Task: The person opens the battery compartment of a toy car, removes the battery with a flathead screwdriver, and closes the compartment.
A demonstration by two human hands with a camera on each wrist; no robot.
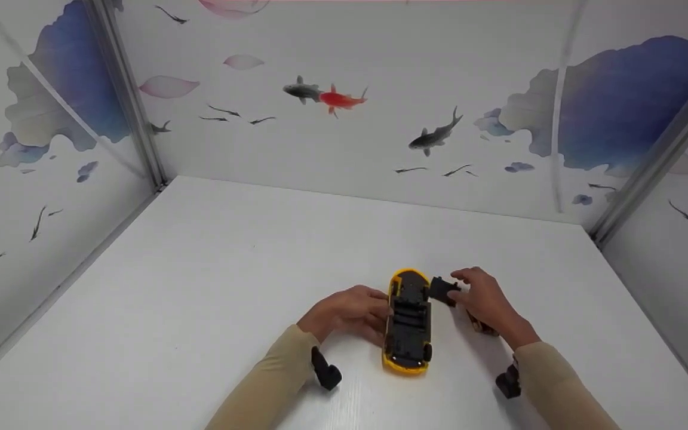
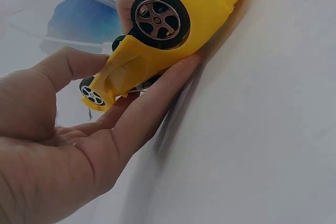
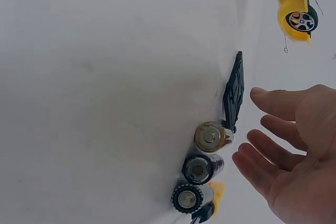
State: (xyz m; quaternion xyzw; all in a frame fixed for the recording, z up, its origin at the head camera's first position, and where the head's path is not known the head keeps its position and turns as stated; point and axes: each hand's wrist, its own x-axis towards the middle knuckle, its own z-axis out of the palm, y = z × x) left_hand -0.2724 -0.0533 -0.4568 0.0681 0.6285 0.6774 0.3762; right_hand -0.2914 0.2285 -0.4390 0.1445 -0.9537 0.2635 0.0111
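A yellow toy car (image 1: 407,322) is turned wheels up, its black underside showing an uncovered battery compartment. My left hand (image 1: 359,307) grips it from the left side, with the thumb above and the fingers beneath in the left wrist view. Beyond the car's right side lies a thin black battery cover (image 1: 444,291). Over that cover hovers my right hand (image 1: 487,298), fingers spread and holding nothing. Three batteries (image 3: 198,169) lie in a row beside the cover in the right wrist view; in the head view the right hand partly hides them.
A yellow and black piece (image 3: 214,198) sits behind the batteries, mostly hidden. The white tabletop (image 1: 230,269) is enclosed by panels (image 1: 356,149) printed with fish and leaves. Black wrist cameras (image 1: 327,370) are strapped to both sleeves.
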